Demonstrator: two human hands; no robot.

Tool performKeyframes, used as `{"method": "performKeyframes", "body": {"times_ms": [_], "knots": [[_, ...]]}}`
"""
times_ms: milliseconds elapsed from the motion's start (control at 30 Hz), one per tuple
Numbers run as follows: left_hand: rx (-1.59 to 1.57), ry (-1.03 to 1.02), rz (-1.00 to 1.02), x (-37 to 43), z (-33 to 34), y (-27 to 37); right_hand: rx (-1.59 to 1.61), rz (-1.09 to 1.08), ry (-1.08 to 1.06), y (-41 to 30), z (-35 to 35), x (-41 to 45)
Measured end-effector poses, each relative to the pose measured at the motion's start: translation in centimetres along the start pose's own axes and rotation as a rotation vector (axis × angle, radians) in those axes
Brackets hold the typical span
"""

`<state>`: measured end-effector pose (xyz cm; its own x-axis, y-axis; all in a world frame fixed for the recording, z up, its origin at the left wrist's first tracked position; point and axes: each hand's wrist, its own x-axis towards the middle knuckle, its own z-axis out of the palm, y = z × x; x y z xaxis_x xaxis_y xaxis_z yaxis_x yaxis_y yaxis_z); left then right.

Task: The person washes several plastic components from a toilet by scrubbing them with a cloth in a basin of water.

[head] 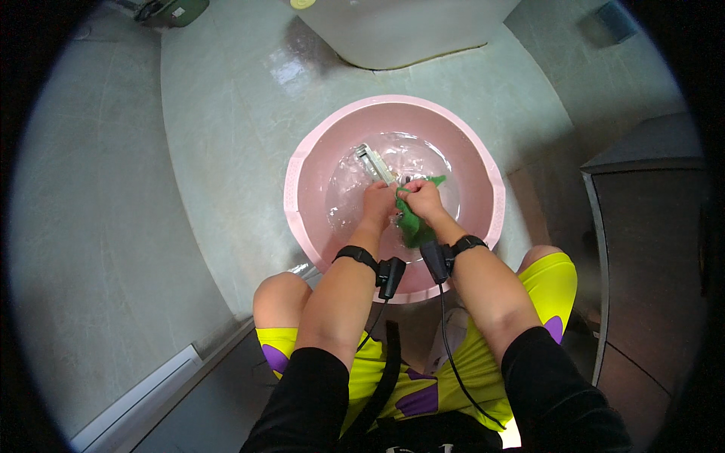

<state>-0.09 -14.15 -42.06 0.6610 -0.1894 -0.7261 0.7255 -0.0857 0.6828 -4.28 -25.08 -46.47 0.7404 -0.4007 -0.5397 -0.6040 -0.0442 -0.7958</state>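
Note:
A pink plastic basin holding clear water stands on the floor before me, between my knees. Over the water, my left hand grips the lower end of a long, narrow, pale plastic part; its exact kind is unclear. My right hand pinches a wet green cloth close beside the left fingers. Part of the cloth hangs below the right hand, and a corner sticks out beyond it. The fingertips of both hands nearly meet, and the cloth partly hides that spot.
Beyond the basin rises a white, smooth-sided fixture, possibly a toilet base. A dark cabinet stands at the right. A green container lies at the upper left. Black wrist-strapped devices trail cables toward my lap.

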Motion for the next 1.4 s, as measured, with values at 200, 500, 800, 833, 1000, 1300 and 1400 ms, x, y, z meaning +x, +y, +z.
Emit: {"method": "performKeyframes", "body": {"times_ms": [200, 500, 800, 833, 1000, 1300, 1400], "knots": [[0.076, -0.001, 0.044, 0.1, -0.3, -0.8, -0.12, 0.208, 0.084, -2.6, 0.4, -1.7], [0.046, 0.066, 0.009, -0.3, -0.7, -0.4, 0.318, 0.545, 0.024, -2.5, -0.2, -1.1], [0.112, -0.05, 0.035, 0.2, 0.0, -0.2, -0.149, 0.224, 0.163, -0.7, -0.9, 0.8], [0.06, -0.064, 0.029, 0.3, -0.4, 0.1, -0.25, 0.219, 0.169, -1.4, -1.3, 0.4], [-0.082, -0.11, -0.077, -1.2, -0.5, 1.9, -0.482, 0.178, 0.214, -4.2, -4.6, -1.2], [0.105, -0.328, -0.051, 0.8, -1.1, 0.2, -0.681, 0.136, -0.004, -4.3, -5.8, -0.4], [0.146, -0.27, -0.04, -0.4, -1.2, 0.8, -0.501, 0.086, -0.256, -3.8, -5.8, -0.8]]}}
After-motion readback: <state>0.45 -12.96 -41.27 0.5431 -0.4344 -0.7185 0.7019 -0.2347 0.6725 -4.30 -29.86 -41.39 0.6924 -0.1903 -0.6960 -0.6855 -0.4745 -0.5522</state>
